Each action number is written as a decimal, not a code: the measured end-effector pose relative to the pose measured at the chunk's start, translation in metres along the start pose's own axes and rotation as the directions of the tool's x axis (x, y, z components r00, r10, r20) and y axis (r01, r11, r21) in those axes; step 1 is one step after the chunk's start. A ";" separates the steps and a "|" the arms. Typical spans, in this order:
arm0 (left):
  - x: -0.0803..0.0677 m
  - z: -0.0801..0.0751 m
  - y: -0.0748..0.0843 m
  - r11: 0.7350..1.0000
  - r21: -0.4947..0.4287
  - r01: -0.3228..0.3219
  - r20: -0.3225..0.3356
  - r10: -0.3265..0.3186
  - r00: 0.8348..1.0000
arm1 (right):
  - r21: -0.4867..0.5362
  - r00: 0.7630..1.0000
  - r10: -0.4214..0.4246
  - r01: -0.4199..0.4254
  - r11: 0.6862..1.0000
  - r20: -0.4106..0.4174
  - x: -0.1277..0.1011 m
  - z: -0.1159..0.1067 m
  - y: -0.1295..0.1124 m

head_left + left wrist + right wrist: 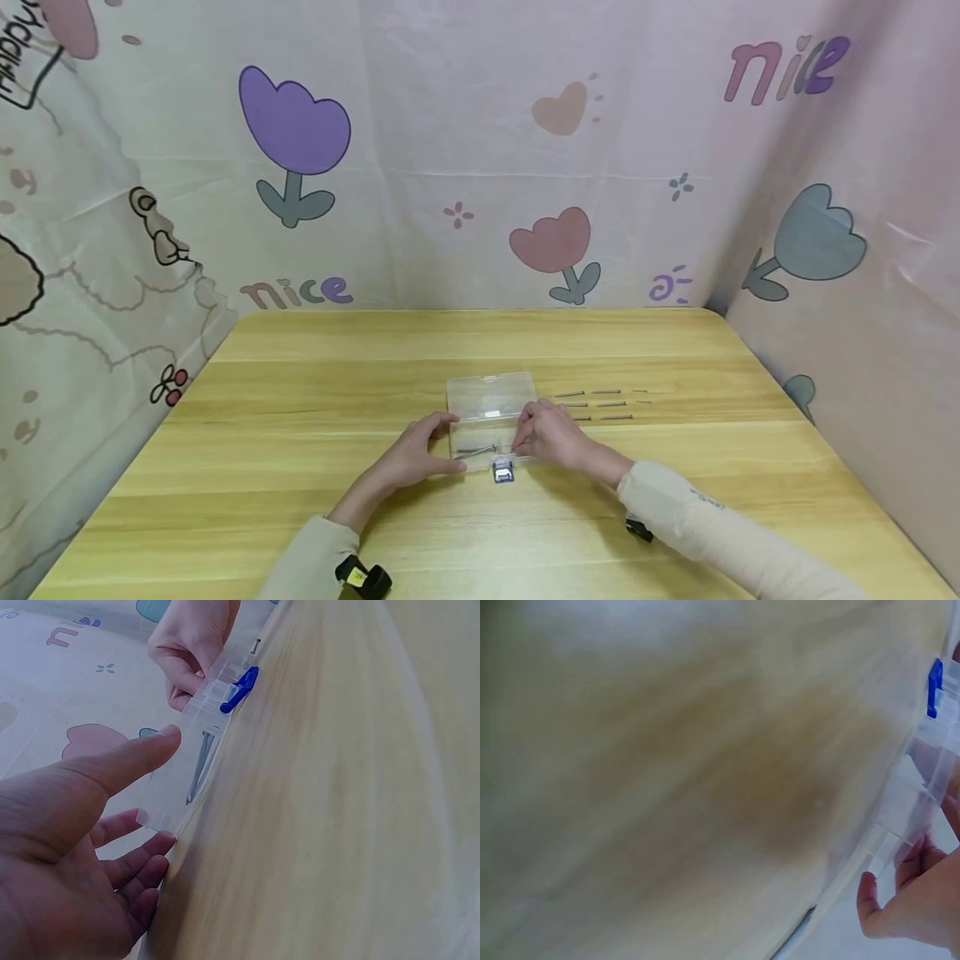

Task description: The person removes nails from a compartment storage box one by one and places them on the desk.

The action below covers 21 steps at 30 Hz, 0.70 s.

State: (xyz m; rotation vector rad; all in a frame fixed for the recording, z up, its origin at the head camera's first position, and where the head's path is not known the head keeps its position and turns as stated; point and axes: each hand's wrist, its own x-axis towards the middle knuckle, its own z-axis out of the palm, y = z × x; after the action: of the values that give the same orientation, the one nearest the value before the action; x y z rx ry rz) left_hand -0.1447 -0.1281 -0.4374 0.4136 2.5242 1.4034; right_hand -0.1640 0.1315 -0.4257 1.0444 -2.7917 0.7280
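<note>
A clear plastic box (474,462) lies on the table with its lid (487,393) swung back. Long metal nails (200,765) lie inside its left part, and a blue latch (240,690) hangs at the front edge. My left hand (415,452) grips the box's left end, thumb at the near corner and fingers along the far side. Over the right part of the box is my right hand (551,435), its fingers bent down into it. The fingertips (909,874) overlap the clear wall in the right wrist view; I cannot tell whether they pinch anything.
Several loose nails (615,417) lie in rows on the wooden table (337,383), just right of the box. The shorter ones (640,391) are furthest right. A printed curtain (420,167) stands behind the table and along both sides.
</note>
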 end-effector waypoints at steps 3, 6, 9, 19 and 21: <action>-0.001 -0.001 0.000 1.000 -0.004 0.003 -0.002 -0.003 1.000 | 0.013 1.000 0.000 0.000 1.000 -0.003 0.000 0.000 -0.001; -0.001 -0.001 0.000 1.000 -0.006 -0.003 0.004 0.003 1.000 | 0.024 1.000 0.001 -0.001 1.000 -0.001 -0.001 0.000 -0.002; -0.002 -0.001 -0.001 1.000 -0.007 -0.007 0.010 0.007 1.000 | 0.032 1.000 -0.002 0.002 0.999 0.008 -0.002 0.000 -0.001; -0.001 0.000 -0.001 1.000 -0.003 -0.008 0.005 0.009 1.000 | 0.228 0.995 0.049 -0.067 0.971 0.086 -0.004 -0.012 0.001; -0.001 0.000 -0.002 1.000 -0.007 -0.008 0.003 0.008 1.000 | 0.278 0.995 0.060 -0.081 0.957 0.084 -0.004 -0.017 0.004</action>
State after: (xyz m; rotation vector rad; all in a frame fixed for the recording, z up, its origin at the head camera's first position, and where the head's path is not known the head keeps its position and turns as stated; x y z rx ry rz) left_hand -0.1443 -0.1293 -0.4387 0.4243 2.5177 1.4125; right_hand -0.1652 0.1447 -0.4129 1.0356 -2.8605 1.1459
